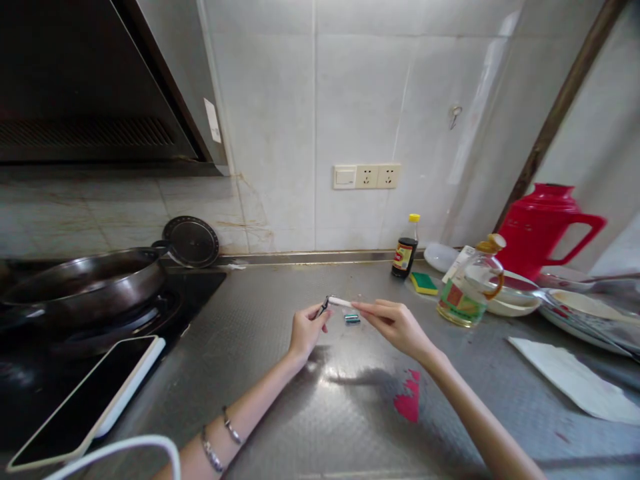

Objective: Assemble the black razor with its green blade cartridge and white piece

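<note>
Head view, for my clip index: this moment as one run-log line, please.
left hand: grips small dark tool | right hand: grips white stick | teal item: on counter

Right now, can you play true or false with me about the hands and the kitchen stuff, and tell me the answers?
1. The left hand holds a small metal tool. True.
2. The right hand holds the phone. False: the right hand pinches the end of a thin white stick, and the phone lies off to the left.
3. The dark sauce bottle has a yellow cap. True.
4. The sponge is in the pan. False: the sponge lies on the counter beside the dark sauce bottle.
5. The red flask is to the right of the clear bottle. True.
</note>
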`<move>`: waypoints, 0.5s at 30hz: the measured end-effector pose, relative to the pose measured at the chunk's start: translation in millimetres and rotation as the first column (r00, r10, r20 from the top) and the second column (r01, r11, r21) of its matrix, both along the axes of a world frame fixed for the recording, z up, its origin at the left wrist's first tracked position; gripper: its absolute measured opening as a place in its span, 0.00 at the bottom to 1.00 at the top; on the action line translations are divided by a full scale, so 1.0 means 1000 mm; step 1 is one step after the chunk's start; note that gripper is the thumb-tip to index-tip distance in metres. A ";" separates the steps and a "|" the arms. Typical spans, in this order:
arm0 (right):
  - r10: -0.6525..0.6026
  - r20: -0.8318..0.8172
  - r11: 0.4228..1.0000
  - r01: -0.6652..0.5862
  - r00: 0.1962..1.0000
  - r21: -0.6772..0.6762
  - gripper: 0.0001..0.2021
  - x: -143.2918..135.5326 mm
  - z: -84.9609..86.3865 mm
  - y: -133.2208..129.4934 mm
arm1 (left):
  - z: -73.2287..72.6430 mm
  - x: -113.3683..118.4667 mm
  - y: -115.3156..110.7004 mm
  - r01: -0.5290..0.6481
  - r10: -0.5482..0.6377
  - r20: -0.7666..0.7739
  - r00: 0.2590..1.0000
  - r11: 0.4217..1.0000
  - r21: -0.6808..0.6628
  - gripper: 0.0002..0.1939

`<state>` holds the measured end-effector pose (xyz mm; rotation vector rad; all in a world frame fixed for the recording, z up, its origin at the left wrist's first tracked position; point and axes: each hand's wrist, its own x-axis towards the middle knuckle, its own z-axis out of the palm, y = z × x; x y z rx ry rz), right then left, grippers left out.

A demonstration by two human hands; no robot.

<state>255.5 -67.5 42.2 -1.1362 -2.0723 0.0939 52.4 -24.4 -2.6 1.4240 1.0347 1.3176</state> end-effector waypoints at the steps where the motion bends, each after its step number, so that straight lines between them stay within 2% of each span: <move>1: -0.004 -0.025 1.000 0.004 1.000 -0.001 0.17 0.000 -0.001 0.000 | 0.000 0.000 0.000 0.003 -0.003 0.001 1.000 1.000 -0.010 0.13; 5: -0.041 -0.085 0.999 0.039 0.996 -0.022 0.18 -0.003 -0.004 -0.003 | 0.000 0.000 0.001 0.049 -0.049 0.024 0.999 0.998 -0.025 0.12; 10: 0.021 -0.072 0.998 -0.025 0.997 -0.061 0.17 -0.009 -0.004 -0.018 | -0.005 -0.002 0.005 0.115 -0.118 0.065 0.991 0.992 0.046 0.09; 12: -0.016 -0.116 0.999 0.010 0.993 -0.051 0.17 -0.011 -0.004 -0.024 | -0.005 -0.002 0.007 0.139 -0.144 0.061 0.988 0.988 0.073 0.09; 15: -0.136 -0.194 0.990 0.127 0.972 -0.060 0.18 -0.012 -0.006 -0.032 | -0.002 -0.004 0.006 0.197 -0.200 0.012 0.980 0.971 0.134 0.10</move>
